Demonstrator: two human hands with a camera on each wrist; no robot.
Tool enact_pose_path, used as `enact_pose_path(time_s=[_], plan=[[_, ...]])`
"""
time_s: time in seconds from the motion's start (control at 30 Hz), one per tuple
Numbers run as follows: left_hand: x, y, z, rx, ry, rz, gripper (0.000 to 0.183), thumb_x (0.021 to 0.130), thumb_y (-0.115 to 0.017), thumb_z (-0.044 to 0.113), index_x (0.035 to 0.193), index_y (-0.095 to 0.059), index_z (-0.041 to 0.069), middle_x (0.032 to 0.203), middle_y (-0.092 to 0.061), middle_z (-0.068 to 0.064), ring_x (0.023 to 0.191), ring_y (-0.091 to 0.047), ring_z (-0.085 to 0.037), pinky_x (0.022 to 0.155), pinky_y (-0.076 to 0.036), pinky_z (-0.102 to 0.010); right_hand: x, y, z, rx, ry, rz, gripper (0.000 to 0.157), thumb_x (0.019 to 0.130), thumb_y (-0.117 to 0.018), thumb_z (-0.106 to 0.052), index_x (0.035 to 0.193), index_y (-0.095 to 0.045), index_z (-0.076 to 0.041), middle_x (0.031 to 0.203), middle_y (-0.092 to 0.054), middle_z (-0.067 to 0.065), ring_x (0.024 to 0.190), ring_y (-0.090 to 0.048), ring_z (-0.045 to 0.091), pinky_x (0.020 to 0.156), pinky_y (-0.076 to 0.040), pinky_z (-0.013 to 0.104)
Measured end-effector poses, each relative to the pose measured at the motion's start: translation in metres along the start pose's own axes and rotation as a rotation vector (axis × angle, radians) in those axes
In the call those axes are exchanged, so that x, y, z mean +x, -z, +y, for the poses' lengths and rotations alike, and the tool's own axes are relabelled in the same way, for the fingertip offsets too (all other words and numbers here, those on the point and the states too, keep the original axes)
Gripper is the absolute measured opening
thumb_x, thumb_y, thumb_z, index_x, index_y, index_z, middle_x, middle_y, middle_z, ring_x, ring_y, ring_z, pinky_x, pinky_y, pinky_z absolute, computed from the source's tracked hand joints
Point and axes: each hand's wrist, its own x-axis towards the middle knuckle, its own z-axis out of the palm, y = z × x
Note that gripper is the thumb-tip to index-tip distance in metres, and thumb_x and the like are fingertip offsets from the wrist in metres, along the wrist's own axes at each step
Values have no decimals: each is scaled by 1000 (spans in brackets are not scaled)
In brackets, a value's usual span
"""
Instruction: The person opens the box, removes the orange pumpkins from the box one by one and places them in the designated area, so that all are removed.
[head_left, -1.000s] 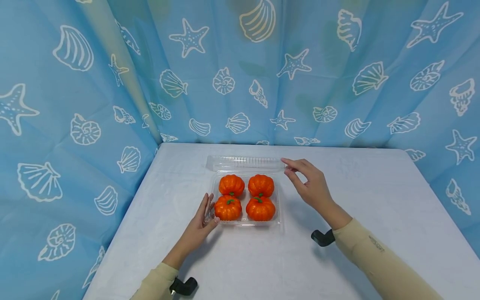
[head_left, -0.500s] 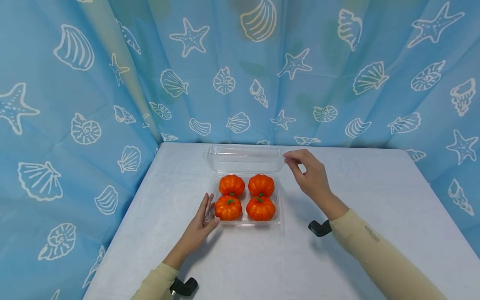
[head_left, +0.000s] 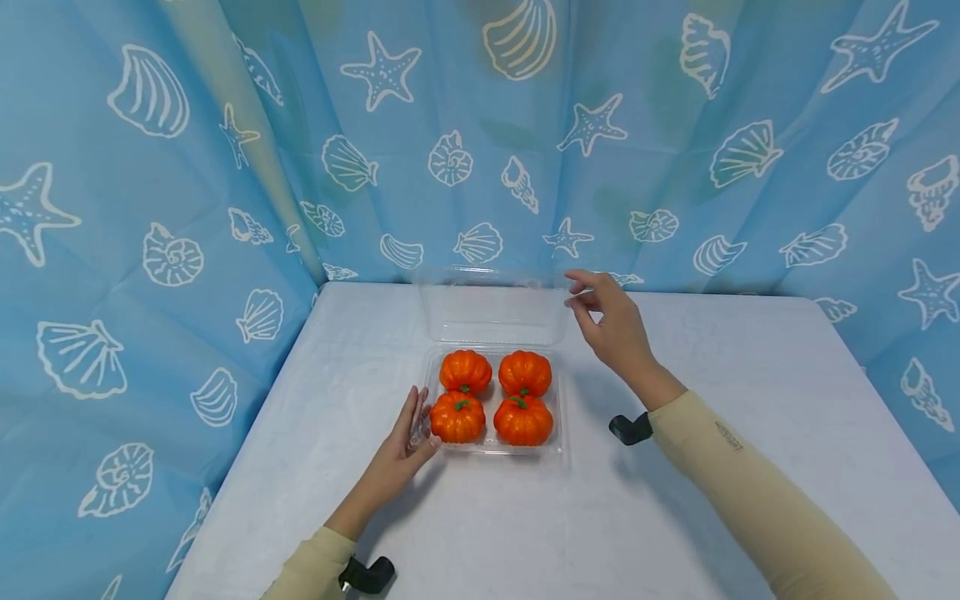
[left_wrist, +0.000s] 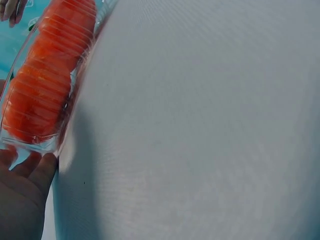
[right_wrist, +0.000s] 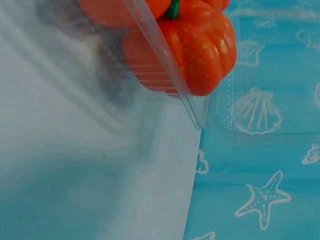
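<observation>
A clear plastic clamshell container (head_left: 498, 450) stands on the table with several small orange pumpkins (head_left: 523, 421) with green stems inside. Its hinged clear lid (head_left: 495, 321) rises at the back, raised and apart from the base. At the lid's right edge, my right hand (head_left: 618, 333) pinches with thumb and fingers. My left hand (head_left: 401, 454) rests against the container's left side, fingers straight along the wall and thumb at the front corner. In the left wrist view, its fingertips (left_wrist: 45, 167) touch the container's end. The right wrist view shows a pumpkin (right_wrist: 200, 50) through the plastic.
A white cloth covers the table (head_left: 712, 375). Behind it and to the left hangs a blue curtain (head_left: 450, 108) with white shell and starfish prints. Dark wrist mounts (head_left: 630, 429) stick out beside both forearms.
The lid has swung upward on its hinge, with my right hand moving up at its right edge. My left hand, the base and the pumpkins have stayed in place.
</observation>
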Motion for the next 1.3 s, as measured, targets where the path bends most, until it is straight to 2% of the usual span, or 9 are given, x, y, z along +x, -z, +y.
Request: enact_pose_path(time_s=[0.2, 0.4, 0.57, 0.73, 0.93, 1.17, 1.3], plan=[[-1, 0, 0, 5, 3, -2, 91, 100, -66, 23, 165, -4, 18, 170, -18, 0, 152, -27, -28, 115, -35, -47, 8, -7, 9, -7, -39, -19, 58, 97, -67, -2, 150, -51, -20, 108, -65, 12, 87, -73, 27, 82, -61, 46], [-1, 0, -1, 16, 3, 5, 91, 100, -66, 24, 165, -4, 18, 170, -19, 1, 153, -26, -27, 115, -33, -48, 11, -14, 19, 0, -99, -73, 75, 97, -68, -3, 159, -37, -29, 113, -63, 13, 87, -72, 26, 84, -61, 46], [-1, 0, -1, 19, 4, 9, 91, 100, -67, 24, 165, -4, 18, 169, -20, 2, 152, -27, -27, 116, -33, -49, 11, -18, 25, -8, -133, -123, 84, 97, -66, -1, 164, -24, -29, 115, -60, 15, 88, -72, 28, 84, -61, 46], [-2, -1, 0, 18, -5, 6, 91, 100, -67, 23, 165, -4, 16, 169, -20, 0, 152, -28, -27, 116, -32, -50, 10, -22, 30, -3, -214, -205, 90, 97, -66, -1, 165, -15, -28, 126, -57, 16, 93, -70, 29, 88, -59, 48], [-3, -1, 0, 24, -15, 13, 90, 100, -67, 22, 165, -5, 15, 169, -21, -1, 152, -28, -28, 116, -32, -50, 4, -30, 36, 6, -291, -307, 90, 95, -68, -2, 165, -17, -26, 141, -50, 15, 98, -67, 29, 94, -57, 47], [-4, -2, -1, 21, -23, 18, 90, 100, -67, 22, 165, -6, 15, 169, -21, 0, 151, -29, -27, 117, -31, -50, -4, -34, 44, 43, -340, -394, 91, 95, -69, -2, 165, -16, -22, 153, -40, 15, 98, -67, 28, 96, -56, 46], [-4, -2, -2, 33, -25, 15, 89, 100, -67, 23, 165, -7, 16, 169, -22, 0, 151, -31, -28, 118, -28, -52, -6, -34, 49, 55, -387, -444, 94, 94, -72, -4, 165, -14, -24, 158, -35, 14, 99, -67, 27, 96, -56, 46]])
